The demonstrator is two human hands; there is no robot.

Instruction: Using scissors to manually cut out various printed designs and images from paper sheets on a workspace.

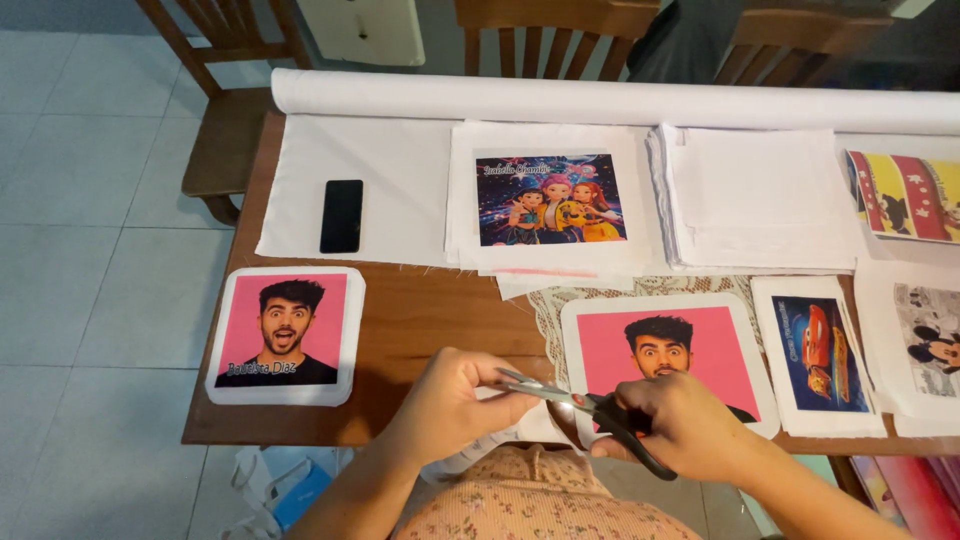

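scissors [575,400] in right hand [685,425] at table [420,320] edge.

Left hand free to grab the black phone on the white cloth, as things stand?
Probably not right away. The left hand is pinching white fabric at the scissors held by the right hand. The path to the phone is bare wooden table, so only the grip blocks it.

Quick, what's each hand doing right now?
Left hand: closed, pinching white fabric at the scissors' blades.
Right hand: closed on the scissors.
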